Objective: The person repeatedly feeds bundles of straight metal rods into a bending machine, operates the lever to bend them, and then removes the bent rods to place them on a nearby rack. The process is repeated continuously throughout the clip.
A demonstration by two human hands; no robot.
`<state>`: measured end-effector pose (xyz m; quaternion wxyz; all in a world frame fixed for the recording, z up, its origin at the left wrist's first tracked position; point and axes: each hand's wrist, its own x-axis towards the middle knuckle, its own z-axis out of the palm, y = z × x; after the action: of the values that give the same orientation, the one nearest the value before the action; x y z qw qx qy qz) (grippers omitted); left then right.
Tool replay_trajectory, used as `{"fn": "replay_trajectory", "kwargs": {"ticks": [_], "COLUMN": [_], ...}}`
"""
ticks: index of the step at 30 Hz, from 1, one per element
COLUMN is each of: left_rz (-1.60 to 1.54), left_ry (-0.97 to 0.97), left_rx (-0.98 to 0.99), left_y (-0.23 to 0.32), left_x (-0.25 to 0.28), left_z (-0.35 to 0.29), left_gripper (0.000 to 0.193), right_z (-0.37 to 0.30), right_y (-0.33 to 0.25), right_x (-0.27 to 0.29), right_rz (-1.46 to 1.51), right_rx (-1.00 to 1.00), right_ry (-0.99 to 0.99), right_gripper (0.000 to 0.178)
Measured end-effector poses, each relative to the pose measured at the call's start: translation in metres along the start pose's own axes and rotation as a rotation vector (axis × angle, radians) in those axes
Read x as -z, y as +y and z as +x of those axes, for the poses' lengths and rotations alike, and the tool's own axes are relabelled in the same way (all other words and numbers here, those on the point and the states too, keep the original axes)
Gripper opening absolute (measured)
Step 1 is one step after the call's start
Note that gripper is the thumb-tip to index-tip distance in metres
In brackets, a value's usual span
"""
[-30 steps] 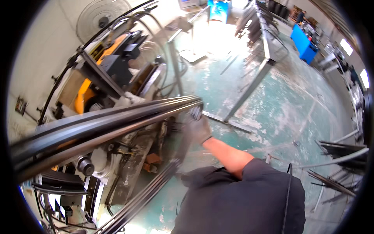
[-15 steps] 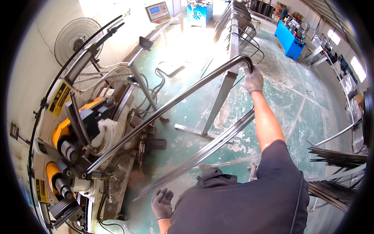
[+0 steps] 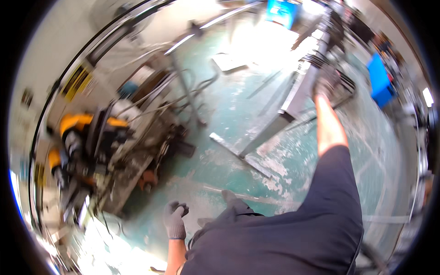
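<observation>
My left hand point(image 3: 175, 220), in a grey knit glove, hangs low in front of me. Its fingers are loosely curled, and nothing shows in them. My right arm reaches far forward, the gloved right hand point(image 3: 326, 82) being among the bent metal tubes point(image 3: 347, 87) on a rack. Motion blur smears its fingers, so whether they grip a tube cannot be made out. Below the hand, the grey metal rack point(image 3: 289, 103) slopes toward me, with an angled leg and a flat foot bar point(image 3: 243, 156) on the floor.
At left stands a machine with yellow-orange cylinders point(image 3: 75, 123) and a worn metal bed point(image 3: 133, 178). A slanted rail point(image 3: 215, 19) on a post rises behind it, near loose hoses point(image 3: 204, 85). A blue bench point(image 3: 381, 82) is at far right, with green painted floor point(image 3: 220, 119) between.
The long bent tube no longer stretches from my right hand across the machine. My right hand has moved forward to the rack's tubes. My view has turned, and the left hand's fingers curl more.
</observation>
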<state>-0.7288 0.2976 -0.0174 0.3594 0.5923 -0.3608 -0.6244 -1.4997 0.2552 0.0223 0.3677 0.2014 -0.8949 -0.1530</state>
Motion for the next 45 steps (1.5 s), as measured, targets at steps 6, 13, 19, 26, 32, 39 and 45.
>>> {"fn": "replay_trajectory", "kwargs": {"ticks": [6, 13, 19, 26, 32, 39, 45], "left_rz": [-0.161, -0.226, 0.125, 0.446, 0.602, 0.876, 0.85], "left_ry": [0.343, 0.747, 1.289, 1.957, 1.999, 2.077, 2.071], "left_rx": [0.079, -0.173, -0.196, -0.151, 0.371, 0.327, 0.31], "left_y": [-0.053, -0.143, -0.169, -0.13, -0.172, -0.177, -0.181], "left_x": [0.081, 0.223, 0.39, 0.579, 0.69, 0.723, 0.739], "left_z": [-0.041, -0.155, -0.328, -0.497, -0.538, -0.499, -0.493], "left_gripper": [0.035, 0.035, 0.023, 0.032, 0.037, 0.023, 0.018], "right_z": [-0.231, -0.596, -0.697, -0.81, -0.975, -1.18, -1.334], "right_y": [-0.077, -0.174, -0.258, -0.284, -0.244, -0.21, -0.188], "right_x": [-0.065, 0.159, 0.413, 0.593, 0.726, 0.815, 0.841], "right_rz": [0.177, 0.452, 0.912, 0.976, 0.833, 0.832, 0.896], "right_rx": [0.345, 1.266, 1.616, 1.793, 2.406, 2.836, 3.027], "right_ry": [-0.537, -1.158, -0.926, -0.773, -0.551, -0.357, -0.279], "right_gripper": [0.066, 0.063, 0.047, 0.047, 0.054, 0.054, 0.092]}}
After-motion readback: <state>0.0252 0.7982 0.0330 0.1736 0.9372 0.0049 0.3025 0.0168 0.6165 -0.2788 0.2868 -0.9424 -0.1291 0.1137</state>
